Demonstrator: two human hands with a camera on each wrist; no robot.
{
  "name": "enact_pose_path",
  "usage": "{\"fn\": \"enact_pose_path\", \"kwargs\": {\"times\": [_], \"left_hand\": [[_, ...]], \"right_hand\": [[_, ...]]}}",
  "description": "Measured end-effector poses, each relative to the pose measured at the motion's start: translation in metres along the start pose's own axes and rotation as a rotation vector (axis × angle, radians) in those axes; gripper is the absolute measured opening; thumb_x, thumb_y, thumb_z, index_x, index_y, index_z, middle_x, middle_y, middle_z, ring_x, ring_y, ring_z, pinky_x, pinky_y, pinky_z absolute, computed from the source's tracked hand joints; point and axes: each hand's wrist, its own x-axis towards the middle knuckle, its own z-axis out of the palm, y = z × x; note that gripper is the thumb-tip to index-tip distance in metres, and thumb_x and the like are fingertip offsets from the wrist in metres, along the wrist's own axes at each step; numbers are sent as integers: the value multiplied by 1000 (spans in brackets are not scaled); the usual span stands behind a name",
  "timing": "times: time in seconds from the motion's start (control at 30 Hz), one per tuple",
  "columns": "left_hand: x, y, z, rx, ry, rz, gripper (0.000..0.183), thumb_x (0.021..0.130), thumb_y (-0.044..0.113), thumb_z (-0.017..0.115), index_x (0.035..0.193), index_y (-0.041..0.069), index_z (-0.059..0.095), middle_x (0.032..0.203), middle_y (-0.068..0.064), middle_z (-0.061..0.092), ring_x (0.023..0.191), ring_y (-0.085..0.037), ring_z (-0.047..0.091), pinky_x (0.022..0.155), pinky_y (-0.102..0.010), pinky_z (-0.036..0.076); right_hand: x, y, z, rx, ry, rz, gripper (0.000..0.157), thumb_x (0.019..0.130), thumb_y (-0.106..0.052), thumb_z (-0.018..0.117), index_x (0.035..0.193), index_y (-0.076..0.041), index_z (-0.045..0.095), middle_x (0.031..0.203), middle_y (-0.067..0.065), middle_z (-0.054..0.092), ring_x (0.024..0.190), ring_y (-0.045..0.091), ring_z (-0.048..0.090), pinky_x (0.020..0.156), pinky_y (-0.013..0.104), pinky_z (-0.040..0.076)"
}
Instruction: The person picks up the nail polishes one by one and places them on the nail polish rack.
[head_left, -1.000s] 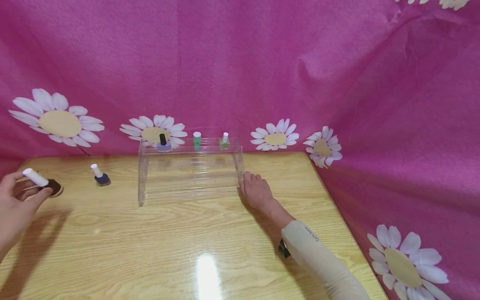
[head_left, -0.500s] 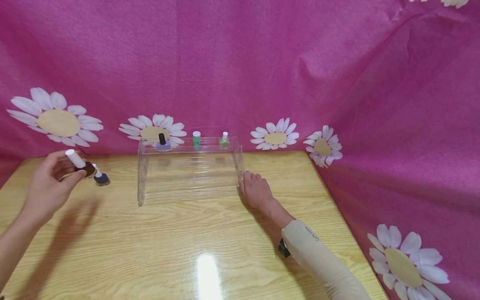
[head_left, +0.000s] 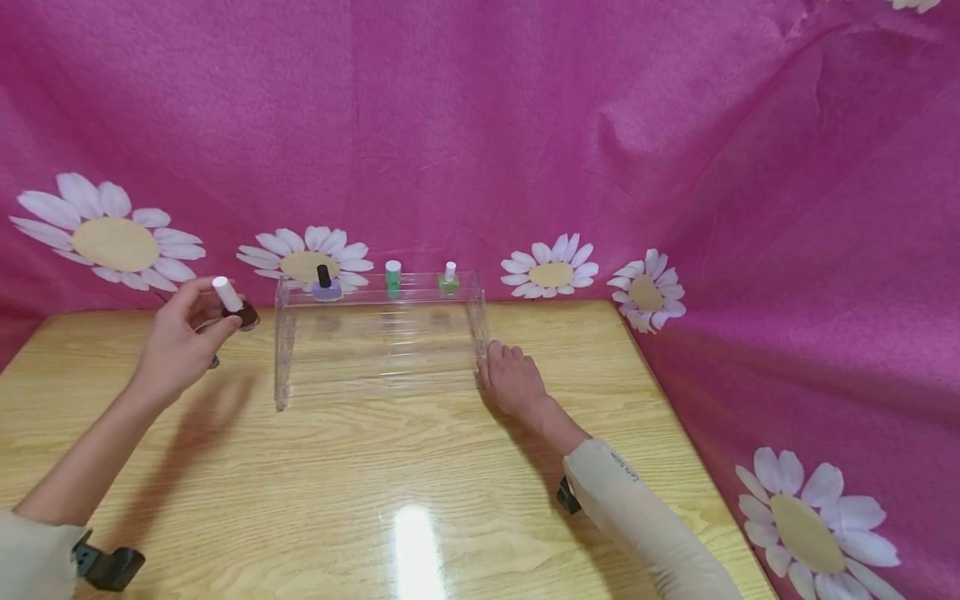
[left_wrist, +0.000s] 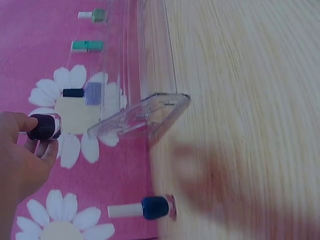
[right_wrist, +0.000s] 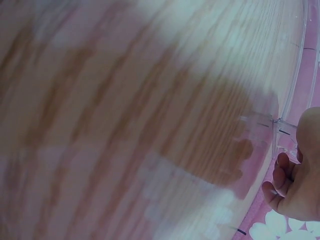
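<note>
My left hand (head_left: 176, 337) pinches a dark nail polish bottle (head_left: 242, 316) with a white cap, held above the table just left of a clear stepped rack (head_left: 279, 358). In the left wrist view the thumb and fingers are round that bottle (left_wrist: 44, 127). My right hand (head_left: 516, 383) holds the rack's right side panel low down, fingers curled. Three bottles stand along the rack's top tier: lilac (head_left: 327, 290) with a black cap, green (head_left: 393, 281) and yellow-green (head_left: 449, 283), both white-capped. A dark blue nail polish bottle (left_wrist: 156, 207) stands on the table, mostly hidden behind my left hand in the head view.
The wooden table (head_left: 337, 483) carries a bright light reflection near its front. A pink cloth (head_left: 450, 125) with daisies hangs behind and along the right side. Dark wrist straps (head_left: 112, 567) show at both sleeves.
My left hand has carried the dark nail polish bottle rightward from the table's left edge, past the blue bottle, toward the rack. The right hand has stayed at the rack's side.
</note>
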Motion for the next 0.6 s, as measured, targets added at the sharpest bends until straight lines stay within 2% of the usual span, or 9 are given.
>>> {"fn": "enact_pose_path", "kwargs": {"times": [0.07, 0.17, 0.23, 0.33, 0.4, 0.47, 0.6], "left_hand": [[4, 0, 5, 4, -8, -8, 47, 91, -15, 59, 124, 17, 54, 98, 23, 61, 90, 7, 59, 71, -7, 48], [10, 1, 13, 5, -15, 0, 39, 90, -16, 59, 126, -2, 52, 99, 22, 59, 91, 7, 58, 74, -8, 49], [13, 2, 18, 15, -19, 11, 40, 90, -16, 58, 129, -10, 47, 101, 16, 59, 93, 7, 57, 76, -8, 48], [18, 4, 25, 33, -28, 26, 41, 91, -15, 58, 130, -13, 45, 109, -5, 62, 94, 8, 55, 80, -7, 47], [22, 4, 30, 27, -32, 33, 41, 91, -16, 57, 130, -14, 45, 113, -21, 61, 94, 8, 55, 81, -7, 46], [25, 3, 35, 6, -37, 41, 40, 91, -17, 56, 130, -15, 45, 115, -32, 58, 94, 9, 55, 81, -7, 46], [31, 1, 44, -34, -45, 52, 40, 90, -19, 55, 128, -15, 45, 115, -34, 57, 94, 8, 54, 81, -7, 46]], "right_hand": [[0, 0, -1, 4, -8, 2, 31, 107, -28, 42, 91, -2, 43, 78, 13, 54, 76, 34, 57, 61, 46, 51], [0, 0, -1, 7, -14, 4, 31, 107, -28, 42, 91, -2, 43, 77, 13, 54, 76, 34, 57, 61, 46, 51], [0, -1, -2, 7, -16, 4, 31, 107, -28, 42, 91, -2, 42, 77, 13, 53, 75, 34, 57, 61, 46, 51], [0, -1, -2, 10, -23, 5, 31, 107, -28, 42, 91, -2, 42, 77, 13, 53, 75, 34, 57, 61, 46, 51], [1, -1, -1, 17, -35, 9, 31, 107, -28, 41, 91, -2, 42, 77, 13, 52, 76, 34, 56, 61, 46, 51], [1, -1, -2, 21, -45, 14, 31, 107, -29, 40, 91, -2, 41, 77, 12, 52, 77, 34, 56, 62, 45, 51], [1, -1, -3, 20, -58, 14, 31, 108, -29, 40, 91, -2, 41, 76, 11, 51, 76, 33, 55, 61, 45, 50]]}}
